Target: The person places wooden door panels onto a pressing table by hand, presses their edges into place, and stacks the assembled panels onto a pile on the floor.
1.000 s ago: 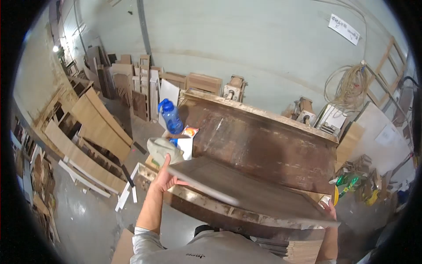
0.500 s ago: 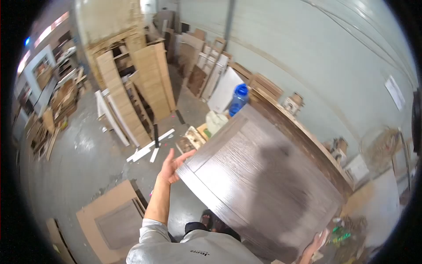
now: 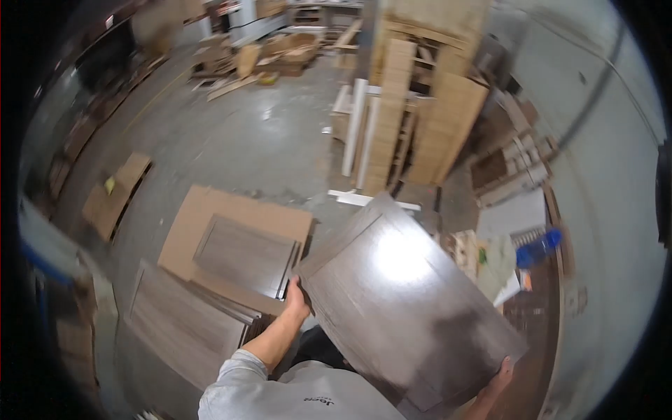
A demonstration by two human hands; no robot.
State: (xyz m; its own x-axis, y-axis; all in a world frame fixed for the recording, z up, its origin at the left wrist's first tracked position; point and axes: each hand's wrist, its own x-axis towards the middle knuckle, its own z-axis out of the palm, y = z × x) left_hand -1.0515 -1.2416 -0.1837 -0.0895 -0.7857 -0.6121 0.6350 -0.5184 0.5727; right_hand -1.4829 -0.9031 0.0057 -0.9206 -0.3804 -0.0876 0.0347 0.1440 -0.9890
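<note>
A grey floor (image 3: 273, 140) spreads out wide, and a pale wall (image 3: 609, 210) goes up on the right side. Tall wooden boards (image 3: 392, 112) stand up at the far side, with long white strips next to them. A dark bench (image 3: 528, 350) runs along by the wall. The big grey-brown board (image 3: 392, 280) is up in front of the person, between the bench and the flat things on the left. It has a shiny bright spot on top and a dark shadow near its lower right. A sheet of cardboard (image 3: 183, 241) lies on the left, and a smaller panel (image 3: 245, 252) with a dark edge lies on it. Just below that is another panel (image 3: 182, 325) of the same kind of colour. The person wears a grey shirt (image 3: 329, 392) with small dark letters. A pale bag (image 3: 498, 266) sits near the far end of the bench, and a blue bottle (image 3: 537, 248) is just beside it. The left hand (image 3: 297, 299) grips the board by its left edge, with the thumb pointing up. The right hand (image 3: 497, 381) grips it near the right corner, thumb on the edge, and its other fingers are hidden.
</note>
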